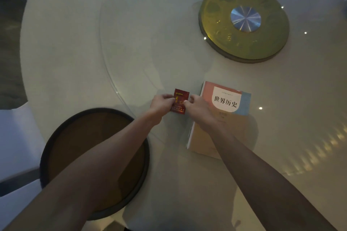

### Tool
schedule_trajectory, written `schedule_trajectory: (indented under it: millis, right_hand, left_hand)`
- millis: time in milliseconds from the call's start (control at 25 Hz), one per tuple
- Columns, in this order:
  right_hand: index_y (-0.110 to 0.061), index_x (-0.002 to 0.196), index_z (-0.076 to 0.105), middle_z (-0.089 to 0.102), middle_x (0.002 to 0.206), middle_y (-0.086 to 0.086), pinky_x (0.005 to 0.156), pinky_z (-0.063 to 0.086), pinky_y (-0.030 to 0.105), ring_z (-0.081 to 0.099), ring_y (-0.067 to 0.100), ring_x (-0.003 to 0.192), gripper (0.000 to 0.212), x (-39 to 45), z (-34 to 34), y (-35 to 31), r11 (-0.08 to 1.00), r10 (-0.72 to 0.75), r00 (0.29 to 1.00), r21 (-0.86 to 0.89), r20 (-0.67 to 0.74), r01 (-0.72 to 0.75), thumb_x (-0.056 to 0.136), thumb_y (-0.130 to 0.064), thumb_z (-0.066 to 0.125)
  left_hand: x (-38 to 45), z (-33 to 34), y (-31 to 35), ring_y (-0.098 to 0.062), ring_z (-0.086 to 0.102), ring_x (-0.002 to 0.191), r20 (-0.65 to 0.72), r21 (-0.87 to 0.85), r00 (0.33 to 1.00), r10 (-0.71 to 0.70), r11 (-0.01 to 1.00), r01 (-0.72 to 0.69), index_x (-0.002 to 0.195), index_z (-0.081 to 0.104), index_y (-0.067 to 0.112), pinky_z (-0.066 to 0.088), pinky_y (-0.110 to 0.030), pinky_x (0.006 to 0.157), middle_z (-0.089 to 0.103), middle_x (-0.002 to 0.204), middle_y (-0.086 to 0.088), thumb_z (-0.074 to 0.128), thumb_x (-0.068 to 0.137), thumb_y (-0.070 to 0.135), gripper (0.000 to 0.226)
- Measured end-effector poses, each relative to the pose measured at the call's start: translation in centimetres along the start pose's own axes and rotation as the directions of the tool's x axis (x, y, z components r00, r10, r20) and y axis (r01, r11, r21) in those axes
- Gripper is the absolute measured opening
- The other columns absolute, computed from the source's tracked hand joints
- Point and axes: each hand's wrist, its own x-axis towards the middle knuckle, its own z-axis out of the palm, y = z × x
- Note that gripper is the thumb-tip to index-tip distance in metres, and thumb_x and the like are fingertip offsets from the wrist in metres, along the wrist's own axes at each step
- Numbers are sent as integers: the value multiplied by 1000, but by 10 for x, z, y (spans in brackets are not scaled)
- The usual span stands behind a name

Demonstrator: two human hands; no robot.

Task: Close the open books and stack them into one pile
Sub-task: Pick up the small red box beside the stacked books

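A small red booklet point(179, 99) with gold print is held just above the table, closed. My left hand point(161, 103) grips its left edge and my right hand point(197, 108) pinches its right edge. Directly to the right lies a larger closed book point(231, 99) with a pink, blue and tan cover and black characters on a white patch. It rests flat on the table, and my right wrist and forearm cross over its lower left part.
The round white table point(75, 62) carries a glass turntable point(131, 52) on a gold hub with a metal centre point(244, 22). A round brown stool point(93, 155) stands below the table edge at the lower left, under my left forearm.
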Motion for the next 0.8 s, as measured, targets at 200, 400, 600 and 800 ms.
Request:
schedule_trajectory:
  millis: [200, 400, 600, 800]
  right_hand:
    - [-10, 120, 69, 73, 106, 11, 82, 61, 40, 71, 22, 90, 25, -14, 30, -12, 976, -8, 999, 219, 54, -4, 98, -14, 57]
    - [-10, 130, 63, 71, 103, 7, 72, 59, 28, 66, 12, 86, 30, -54, 93, -28, 978, -64, 970, 210, 234, 14, 101, -16, 59]
    - [-12, 128, 57, 66, 96, 0, 89, 60, 44, 66, 19, 90, 28, -102, 160, -29, 987, -26, 913, 154, 406, -40, 100, -17, 60]
    - [-6, 150, 43, 65, 106, 0, 96, 61, 42, 69, 23, 109, 56, -130, 197, -15, 987, 43, 861, 113, 506, -116, 101, -25, 61]
  left_hand:
    - [-19, -34, -19, -17, 72, 86, -95, 122, 986, 139, 984, -128, 117, 71, 11, 60, -29, 72, 76, 104, -7, 70, 91, 24, 29]
    - [-65, -106, -74, -11, 70, 88, -248, 192, 943, 223, 965, -178, 112, 70, 14, 58, -28, 71, 73, 98, 2, 71, 91, 26, 24]
    - [-112, -160, -148, -14, 69, 98, -343, 165, 931, 122, 984, -68, 115, 71, 14, 57, -26, 76, 74, 106, 1, 72, 91, 21, 25]
    - [-140, -175, -193, -11, 64, 103, -367, 160, 927, 75, 987, -16, 123, 67, 12, 48, -14, 73, 68, 111, 2, 66, 95, 18, 29]
